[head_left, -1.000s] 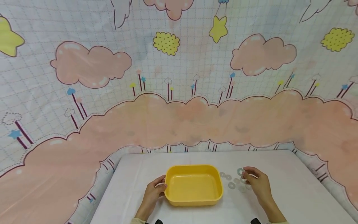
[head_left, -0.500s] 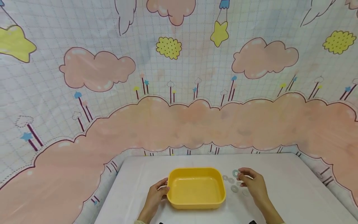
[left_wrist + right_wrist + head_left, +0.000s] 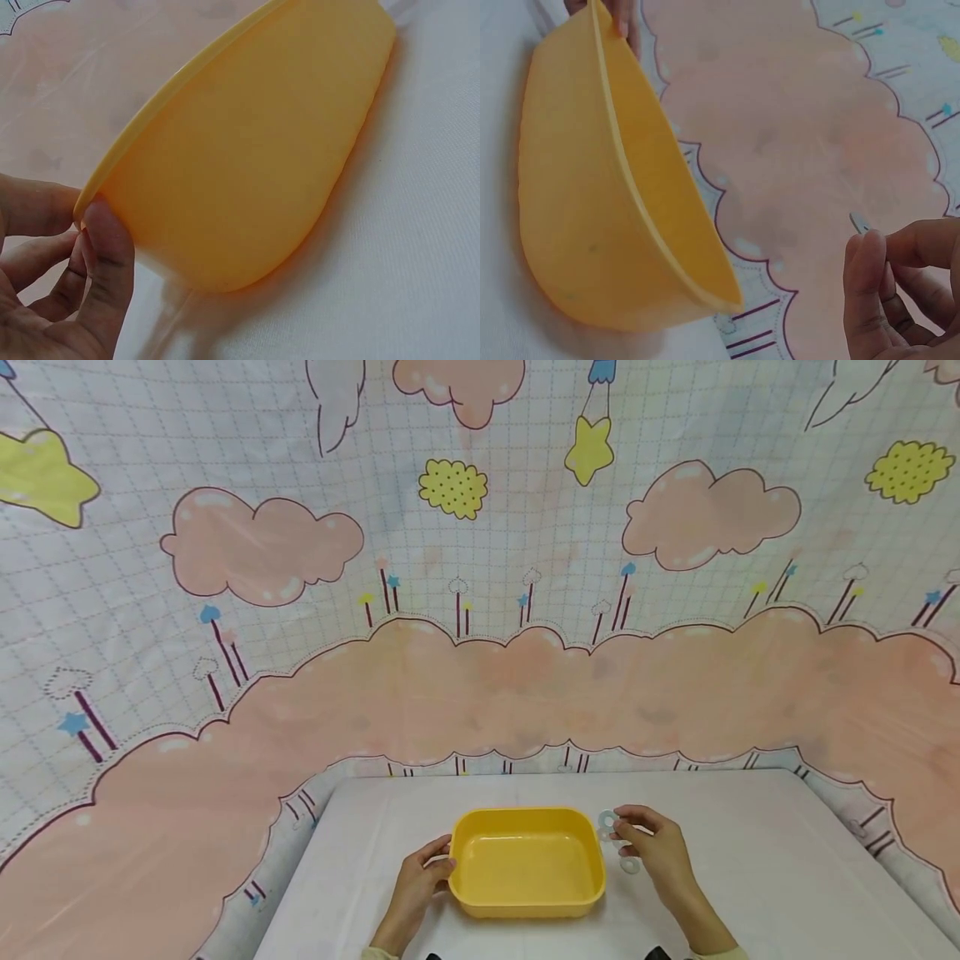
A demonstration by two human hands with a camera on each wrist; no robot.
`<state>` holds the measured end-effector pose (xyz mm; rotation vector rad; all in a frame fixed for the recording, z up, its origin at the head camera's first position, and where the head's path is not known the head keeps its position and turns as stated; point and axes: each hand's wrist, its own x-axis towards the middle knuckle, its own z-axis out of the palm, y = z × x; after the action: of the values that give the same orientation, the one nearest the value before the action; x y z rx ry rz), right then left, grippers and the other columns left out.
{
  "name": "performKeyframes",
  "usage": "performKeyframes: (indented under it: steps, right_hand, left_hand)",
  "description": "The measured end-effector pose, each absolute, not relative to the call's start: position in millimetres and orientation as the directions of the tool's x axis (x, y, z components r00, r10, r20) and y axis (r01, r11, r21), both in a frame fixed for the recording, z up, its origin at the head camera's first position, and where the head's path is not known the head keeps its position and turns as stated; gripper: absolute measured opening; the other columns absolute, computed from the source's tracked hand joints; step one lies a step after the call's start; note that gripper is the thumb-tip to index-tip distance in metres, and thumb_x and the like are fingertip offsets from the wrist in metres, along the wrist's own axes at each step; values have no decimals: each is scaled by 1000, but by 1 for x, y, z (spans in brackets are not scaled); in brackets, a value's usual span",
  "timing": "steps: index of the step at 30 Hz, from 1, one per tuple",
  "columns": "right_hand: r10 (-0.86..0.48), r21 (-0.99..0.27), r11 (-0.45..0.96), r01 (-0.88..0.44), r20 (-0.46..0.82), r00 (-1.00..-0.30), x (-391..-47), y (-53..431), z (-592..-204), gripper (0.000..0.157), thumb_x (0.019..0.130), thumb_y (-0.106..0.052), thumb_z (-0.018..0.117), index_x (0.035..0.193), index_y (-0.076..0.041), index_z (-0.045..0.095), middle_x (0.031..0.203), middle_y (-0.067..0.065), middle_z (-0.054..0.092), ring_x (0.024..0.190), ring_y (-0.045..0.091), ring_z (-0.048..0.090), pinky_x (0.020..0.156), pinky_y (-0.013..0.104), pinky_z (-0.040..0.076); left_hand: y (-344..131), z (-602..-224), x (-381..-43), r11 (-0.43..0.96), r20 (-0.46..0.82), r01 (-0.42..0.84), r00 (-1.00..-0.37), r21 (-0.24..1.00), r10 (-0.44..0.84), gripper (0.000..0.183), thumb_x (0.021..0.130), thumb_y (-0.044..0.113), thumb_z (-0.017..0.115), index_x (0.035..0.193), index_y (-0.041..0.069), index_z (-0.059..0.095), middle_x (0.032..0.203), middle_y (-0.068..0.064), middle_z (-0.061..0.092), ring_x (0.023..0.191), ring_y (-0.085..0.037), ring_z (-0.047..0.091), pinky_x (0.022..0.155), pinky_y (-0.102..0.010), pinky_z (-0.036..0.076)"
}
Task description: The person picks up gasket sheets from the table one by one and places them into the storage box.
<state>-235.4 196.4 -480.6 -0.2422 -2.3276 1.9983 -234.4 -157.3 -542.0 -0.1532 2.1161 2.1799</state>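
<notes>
A yellow rectangular plastic tub (image 3: 525, 911) stands on the white table, its inside bare. My left hand (image 3: 416, 877) pinches the tub's left rim, thumb against the outer wall (image 3: 240, 157) in the left wrist view. Just past the right rim, my right hand (image 3: 663, 860) pinches a flat metal washer (image 3: 602, 820) by its edge, between thumb and index finger. The right wrist view shows this washer (image 3: 858, 222) almost edge-on, raised beside the tub. Another washer (image 3: 624, 866) lies on the table below the right hand, which hides part of that area.
A white cloth covers the table (image 3: 360, 814). Behind it hangs a backdrop (image 3: 487, 693) printed with clouds and stars. Faint pale rings show between the tub's right rim and the right hand.
My right hand has moved left with the washer, from over the scattered washers to close beside the tub's right rim. The left hand keeps its hold on the tub. The head view has shifted slightly.
</notes>
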Motion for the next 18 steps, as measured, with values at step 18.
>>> performKeyframes:
  steps: [18]
  right_hand:
    - [109,-998,52,48,-42,-993,-247,157,-477,23,92,-8,65,113,3,65,98,7,66,80,15,67,67,24,58]
  left_hand:
    - [-157,-544,-239,-36,-153,-153,-988,988,4,54,90,1,62,140,-9,46,118,-15,54,86,-11,61,65,-24,55]
